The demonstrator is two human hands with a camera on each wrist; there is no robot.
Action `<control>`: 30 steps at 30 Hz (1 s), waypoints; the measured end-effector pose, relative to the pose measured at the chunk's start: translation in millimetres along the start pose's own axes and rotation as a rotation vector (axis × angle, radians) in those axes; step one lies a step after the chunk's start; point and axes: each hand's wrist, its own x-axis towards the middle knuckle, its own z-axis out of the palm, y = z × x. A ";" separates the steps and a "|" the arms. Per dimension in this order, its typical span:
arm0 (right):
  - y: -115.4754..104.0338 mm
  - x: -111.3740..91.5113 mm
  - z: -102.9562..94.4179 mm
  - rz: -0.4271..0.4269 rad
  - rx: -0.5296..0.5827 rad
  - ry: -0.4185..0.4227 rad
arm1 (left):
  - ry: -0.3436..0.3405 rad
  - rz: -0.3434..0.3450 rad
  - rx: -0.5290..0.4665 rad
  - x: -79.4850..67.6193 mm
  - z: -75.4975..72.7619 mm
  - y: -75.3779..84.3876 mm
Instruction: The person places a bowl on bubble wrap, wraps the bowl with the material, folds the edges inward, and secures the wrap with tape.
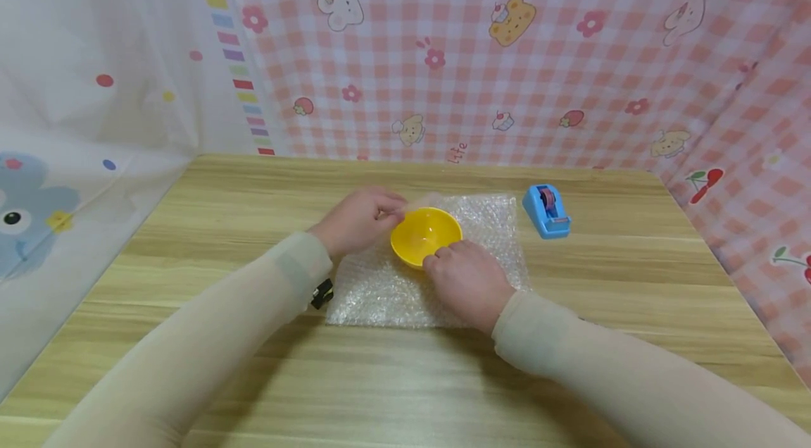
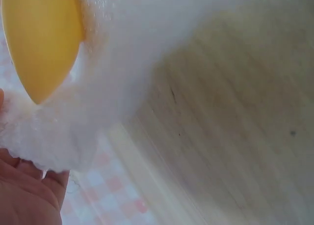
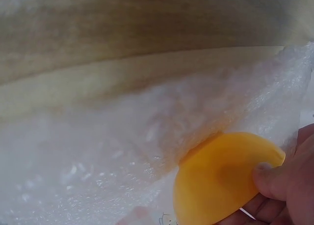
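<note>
A yellow bowl (image 1: 426,235) stands upright on a sheet of bubble wrap (image 1: 386,296) in the head view. My right hand (image 1: 470,282) grips the bowl's near right rim, the thumb outside the wall in the right wrist view, where the bowl (image 3: 221,178) shows its side. My left hand (image 1: 361,220) is at the bowl's far left and pinches an edge of the bubble wrap, lifted near the rim. In the left wrist view that raised bubble wrap (image 2: 59,136) lies between the fingers of the left hand (image 2: 32,195) and the bowl (image 2: 41,38).
A blue tape dispenser (image 1: 548,211) with a roll of tape stands to the right of the bubble wrap. The wooden table (image 1: 380,377) ends at a pink checked cloth (image 1: 456,67) behind. A small black object (image 1: 322,294) shows beside the left sleeve.
</note>
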 end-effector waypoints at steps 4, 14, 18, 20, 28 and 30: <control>0.2 0.2 0.2 0.002 -0.002 -0.004 | -0.054 0.068 0.054 -1.8 3.0 4.8; -0.3 0.8 0.9 0.004 -0.009 0.001 | -0.115 0.147 0.132 -4.3 8.9 6.2; -0.5 0.7 0.7 0.007 -0.008 0.000 | -0.131 0.150 0.156 -4.9 10.2 6.7; -0.4 0.7 0.7 0.006 -0.010 0.002 | -0.141 0.150 0.167 -5.1 10.7 7.0; -0.4 -0.1 1.1 0.005 -0.004 0.008 | -0.166 0.170 0.190 -6.9 11.1 9.9; -0.5 -0.4 1.1 0.005 -0.001 0.014 | -0.169 0.177 0.197 -7.5 11.4 10.4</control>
